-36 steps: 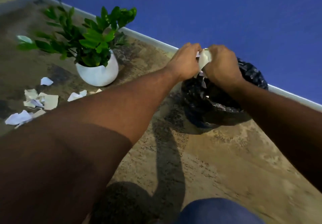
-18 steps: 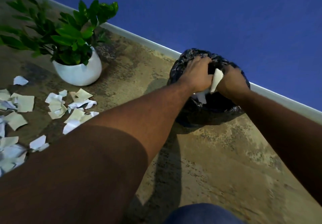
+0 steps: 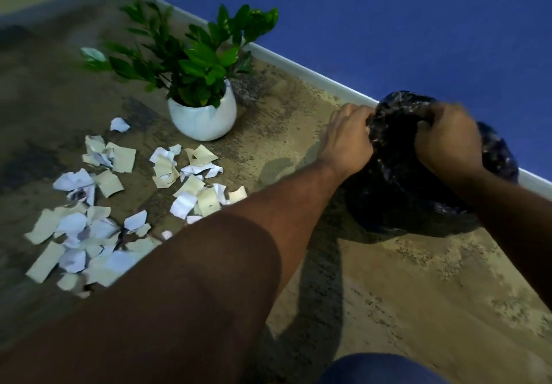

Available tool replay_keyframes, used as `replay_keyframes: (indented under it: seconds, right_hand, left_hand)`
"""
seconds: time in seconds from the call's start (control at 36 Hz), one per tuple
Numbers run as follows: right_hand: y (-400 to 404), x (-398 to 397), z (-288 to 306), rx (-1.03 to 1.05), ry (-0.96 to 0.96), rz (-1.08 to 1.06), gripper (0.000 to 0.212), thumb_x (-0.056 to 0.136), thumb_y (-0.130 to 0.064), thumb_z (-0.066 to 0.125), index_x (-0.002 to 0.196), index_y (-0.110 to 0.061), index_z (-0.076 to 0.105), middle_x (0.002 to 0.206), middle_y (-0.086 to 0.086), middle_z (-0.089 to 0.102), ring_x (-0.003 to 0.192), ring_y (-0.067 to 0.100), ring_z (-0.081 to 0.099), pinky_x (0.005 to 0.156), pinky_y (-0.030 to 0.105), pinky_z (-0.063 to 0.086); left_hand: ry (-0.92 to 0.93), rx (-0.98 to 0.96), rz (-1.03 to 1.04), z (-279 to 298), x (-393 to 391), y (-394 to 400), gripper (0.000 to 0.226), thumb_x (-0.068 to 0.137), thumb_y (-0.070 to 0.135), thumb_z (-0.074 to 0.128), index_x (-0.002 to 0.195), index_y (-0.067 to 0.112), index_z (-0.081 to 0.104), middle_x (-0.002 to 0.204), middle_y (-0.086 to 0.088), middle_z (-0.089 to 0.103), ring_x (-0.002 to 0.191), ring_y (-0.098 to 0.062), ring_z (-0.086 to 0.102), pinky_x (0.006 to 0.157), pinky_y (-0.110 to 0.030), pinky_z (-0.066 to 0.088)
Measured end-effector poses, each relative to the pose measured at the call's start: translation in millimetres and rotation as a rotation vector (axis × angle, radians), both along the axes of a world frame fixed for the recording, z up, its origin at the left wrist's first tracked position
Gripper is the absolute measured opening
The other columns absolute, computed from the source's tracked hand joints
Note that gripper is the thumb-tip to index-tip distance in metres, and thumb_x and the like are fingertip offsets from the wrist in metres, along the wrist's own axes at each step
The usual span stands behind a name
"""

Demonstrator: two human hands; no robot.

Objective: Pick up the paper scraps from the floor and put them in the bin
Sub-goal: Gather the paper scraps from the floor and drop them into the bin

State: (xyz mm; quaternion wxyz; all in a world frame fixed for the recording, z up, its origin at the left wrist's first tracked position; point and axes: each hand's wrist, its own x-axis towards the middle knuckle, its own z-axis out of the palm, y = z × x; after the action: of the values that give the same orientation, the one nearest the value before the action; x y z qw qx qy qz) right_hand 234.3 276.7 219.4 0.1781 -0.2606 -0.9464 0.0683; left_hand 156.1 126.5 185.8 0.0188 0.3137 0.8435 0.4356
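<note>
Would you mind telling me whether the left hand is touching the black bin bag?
Touching: the head view shows the left hand with fingers curled into the black bin bag.

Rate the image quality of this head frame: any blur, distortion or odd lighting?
Head view: dim and blue-tinted; motion blur softens both hands, left hand and right hand, at the black bin bag; paper scraps fairly sharp, smearing toward the lower left; wide-angle tilt slants the skirting board; forearm shadow falls on the floor.

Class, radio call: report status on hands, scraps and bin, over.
Left hand and right hand both gripping bin liner rim. Paper scraps still scattered on floor. Potted plant beside them, not blocking.
</note>
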Motion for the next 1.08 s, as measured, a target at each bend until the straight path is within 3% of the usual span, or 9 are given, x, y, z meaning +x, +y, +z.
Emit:
replay_keyframes:
  seconds: [0.06,0.14,0.22,0.31,0.5,0.69,0.83,0.97,1.08]
  right_hand:
    - [-24.6,-18.0,-2.7,0.044,0.054,0.065,0.014,0.094,-0.015,0.051,0.094,-0.005,0.060,0.099,0.021,0.059,0.097,0.042,0.056,0.075,0.038,0.042]
    - [-66.3,-42.5,-13.4,0.091,0.120,0.178,0.021,0.092,-0.016,0.052,0.105,-0.006,0.065,0.108,0.018,0.058,0.106,0.037,0.051,0.087,0.039,0.044]
    - [-106.1,-64.4,-33.1,0.103,0.123,0.295,0.021,0.091,-0.015,0.056,0.108,-0.008,0.066,0.109,0.014,0.058,0.105,0.033,0.051,0.087,0.037,0.045]
    - [-143.9,-81.1,-58.7,0.024,0.025,0.354,0.021,0.090,-0.015,0.061,0.110,-0.012,0.064,0.112,0.011,0.056,0.103,0.029,0.054,0.082,0.036,0.047]
    - [-204.6,-99.6,-112.8,-0.175,-0.324,0.416,0.042,0.087,-0.016,0.065,0.128,-0.016,0.055,0.123,0.010,0.052,0.112,0.029,0.052,0.091,0.038,0.049]
    - [-236.4,-105.8,-155.4,-0.379,-0.708,0.406,0.057,0.084,-0.022,0.070,0.136,-0.019,0.047,0.130,0.013,0.048,0.117,0.032,0.054,0.095,0.036,0.050]
    - [-254.3,-110.3,-177.3,-0.501,-0.708,0.417,0.064,0.075,-0.033,0.077,0.132,-0.020,0.050,0.131,0.011,0.056,0.125,0.031,0.050,0.101,0.040,0.047]
    - [-273.8,-116.8,-196.9,-0.540,-0.698,0.343,0.114,0.062,-0.055,0.085,0.151,-0.024,0.021,0.149,0.018,0.033,0.137,0.040,0.036,0.108,0.045,0.037]
    - [-289.2,-124.0,-207.7,-0.425,-0.701,0.387,0.123,0.059,-0.057,0.085,0.152,-0.031,0.009,0.150,0.017,0.028,0.139,0.044,0.028,0.104,0.052,0.038]
  left_hand:
    - [-0.005,-0.015,0.057,-11.7,-7.7,-20.0,0.038,0.094,0.010,0.052,0.130,0.019,0.057,0.132,-0.004,0.053,0.125,-0.024,0.048,0.105,-0.045,0.040]
    - [-0.011,-0.076,0.112,-33.5,-21.7,-54.8,0.038,0.094,0.013,0.053,0.131,0.018,0.056,0.132,-0.007,0.054,0.126,-0.027,0.048,0.106,-0.045,0.040]
    - [-0.044,-0.162,0.150,-56.5,-35.2,-93.3,0.039,0.093,0.016,0.057,0.131,0.018,0.056,0.131,-0.010,0.054,0.126,-0.030,0.048,0.104,-0.045,0.042]
    - [-0.097,-0.248,0.191,-76.8,-47.7,-130.7,0.042,0.091,0.018,0.060,0.133,0.018,0.055,0.133,-0.011,0.053,0.127,-0.031,0.048,0.105,-0.044,0.042]
    - [-0.180,-0.515,0.269,-113.8,-62.5,-203.6,0.054,0.086,0.020,0.064,0.137,0.022,0.046,0.141,-0.007,0.042,0.130,-0.032,0.041,0.105,-0.049,0.040]
    - [-0.345,-0.743,0.248,-148.7,-73.1,-259.8,0.099,0.070,0.040,0.084,0.150,0.031,0.027,0.159,-0.006,0.023,0.148,-0.032,0.021,0.114,-0.055,0.032]
    - [-0.383,-0.848,0.198,-163.3,-81.3,-275.2,0.117,0.060,0.049,0.089,0.150,0.036,0.016,0.164,-0.004,0.010,0.150,-0.034,0.011,0.111,-0.063,0.026]
    - [-0.360,-0.989,0.128,-169.6,-92.5,-281.8,0.143,0.056,0.054,0.090,0.155,0.034,-0.011,0.165,-0.006,-0.013,0.152,-0.036,-0.007,0.112,-0.068,0.021]
    - [-0.364,-1.008,0.110,-172.0,-101.6,-285.1,0.142,0.057,0.050,0.091,0.155,0.033,-0.011,0.165,-0.005,-0.011,0.152,-0.036,-0.001,0.111,-0.067,0.030]
